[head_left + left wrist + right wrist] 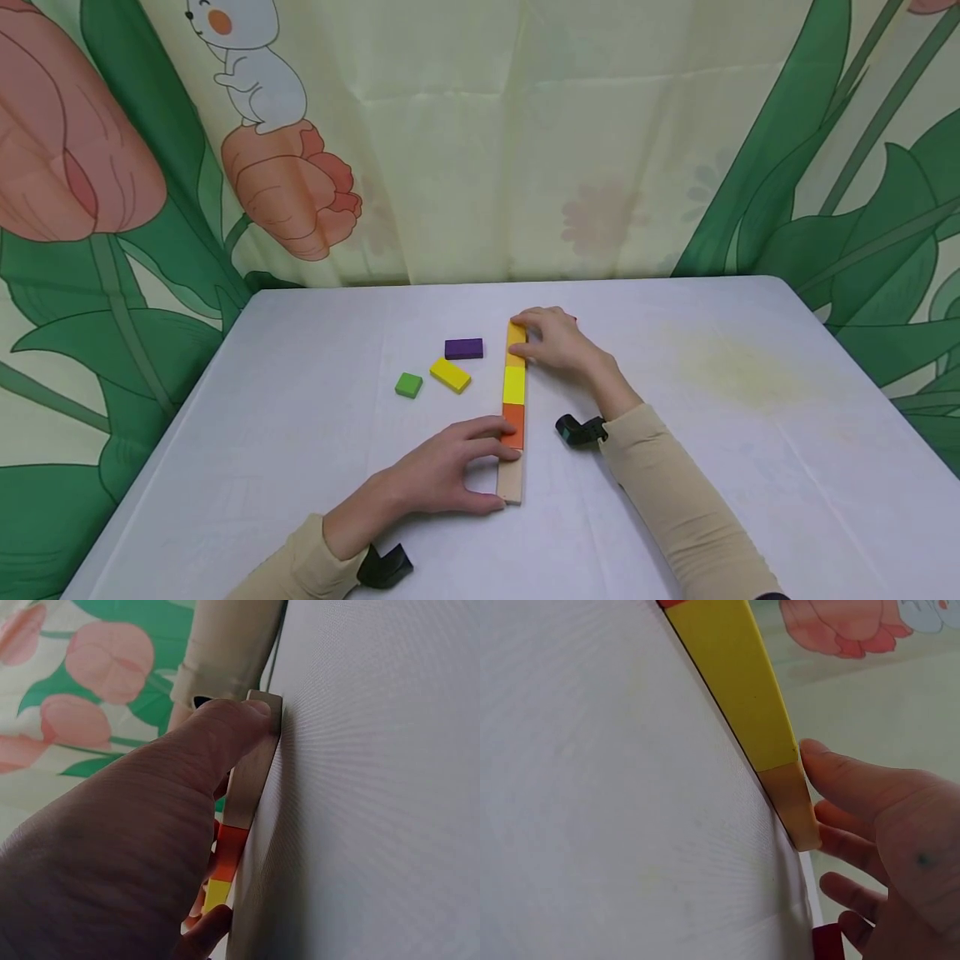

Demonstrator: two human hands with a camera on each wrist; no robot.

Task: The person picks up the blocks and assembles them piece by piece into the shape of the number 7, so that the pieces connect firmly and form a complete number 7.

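Note:
A straight row of blocks runs away from me on the white table. From the near end it has a plain wooden block [510,482], a red-orange block [513,423], a yellow block [514,386] and a light orange block [516,335]. My left hand [444,468] spans the wooden block, thumb [255,712] at its near end and fingertips over the red-orange one. The right hand [561,340] holds the light orange block at the far end between thumb and fingers. Close to its lower fingers, a red block [828,943] shows partly in the right wrist view.
Left of the row lie a purple block [463,348], a loose yellow block [450,376] and a small green block [408,385]. A patterned curtain [465,142] hangs behind the table's far edge. The white tablecloth [712,467] has a yellowish stain on the right.

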